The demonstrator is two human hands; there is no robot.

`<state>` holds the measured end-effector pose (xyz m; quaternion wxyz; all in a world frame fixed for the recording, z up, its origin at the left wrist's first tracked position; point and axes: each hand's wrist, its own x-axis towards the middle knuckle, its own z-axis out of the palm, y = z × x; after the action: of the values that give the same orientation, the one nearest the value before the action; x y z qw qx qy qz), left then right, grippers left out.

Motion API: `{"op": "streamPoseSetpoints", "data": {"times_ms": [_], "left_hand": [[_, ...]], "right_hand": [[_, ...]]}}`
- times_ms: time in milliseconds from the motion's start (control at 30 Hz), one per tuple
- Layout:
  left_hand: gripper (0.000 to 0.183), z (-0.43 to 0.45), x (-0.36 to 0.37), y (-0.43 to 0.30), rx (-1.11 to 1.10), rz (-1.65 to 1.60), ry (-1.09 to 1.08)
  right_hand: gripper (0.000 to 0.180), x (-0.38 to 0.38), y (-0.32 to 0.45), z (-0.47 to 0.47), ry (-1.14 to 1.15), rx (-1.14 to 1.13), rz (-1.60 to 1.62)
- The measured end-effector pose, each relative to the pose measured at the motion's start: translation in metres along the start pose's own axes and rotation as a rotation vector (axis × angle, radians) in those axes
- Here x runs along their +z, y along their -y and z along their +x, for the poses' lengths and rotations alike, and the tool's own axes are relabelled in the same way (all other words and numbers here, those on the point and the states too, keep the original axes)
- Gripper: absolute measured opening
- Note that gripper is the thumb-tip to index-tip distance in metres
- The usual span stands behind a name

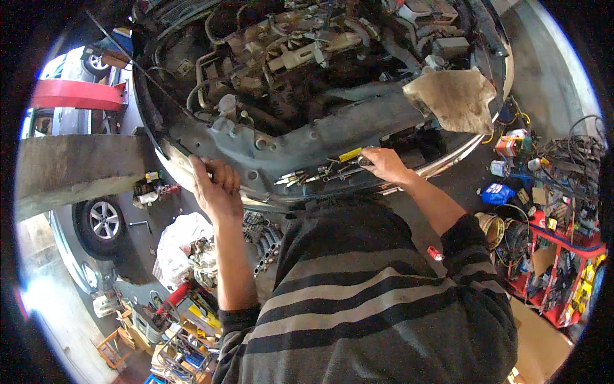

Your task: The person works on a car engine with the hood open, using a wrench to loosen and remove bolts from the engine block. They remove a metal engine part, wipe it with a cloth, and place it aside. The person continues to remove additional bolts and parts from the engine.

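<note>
An open car engine bay lies before me, with the exposed engine (297, 53) at the top. My left hand (216, 187) is at the left front corner of the bay, by the headlight, its fingers curled; whether it grips anything cannot be made out. At the front edge, my right hand (383, 163) is closed around a dark, round-ended tool, its kind unclear, beside a yellow label (350, 154). Spark plugs (290, 178) and metal tools (336, 170) lie on the front panel (288, 153) between my hands. A stained cloth (451, 101) is draped over the right front corner.
A thin prop rod (144, 69) slants across the bay's left side. On the right floor stand a red tool cart (551, 288), a blue container (498, 193) and cables. To the left are a car wheel (103, 220), a white bag (180, 245) and a concrete pillar (81, 168).
</note>
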<state>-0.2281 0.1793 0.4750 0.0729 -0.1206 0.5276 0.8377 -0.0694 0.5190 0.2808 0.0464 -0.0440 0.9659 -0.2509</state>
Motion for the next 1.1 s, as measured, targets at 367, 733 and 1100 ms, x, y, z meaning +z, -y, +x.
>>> {"op": "streamPoseSetpoints", "data": {"times_ms": [367,733,1100], "left_hand": [[0.043,-0.002,0.010,0.082,-0.342,-0.342,-0.215],[0.038,0.048,-0.039,0.112,0.106,1.263,0.402],[0.019,0.008,0.006,0.195,0.323,1.667,0.816]], "right_hand": [[0.036,-0.076,0.158,0.035,0.095,-0.062,0.667],[0.038,-0.025,0.027,0.030,0.034,-0.028,-0.140],[0.055,-0.004,0.041,0.016,-0.006,0.165,0.022]]}}
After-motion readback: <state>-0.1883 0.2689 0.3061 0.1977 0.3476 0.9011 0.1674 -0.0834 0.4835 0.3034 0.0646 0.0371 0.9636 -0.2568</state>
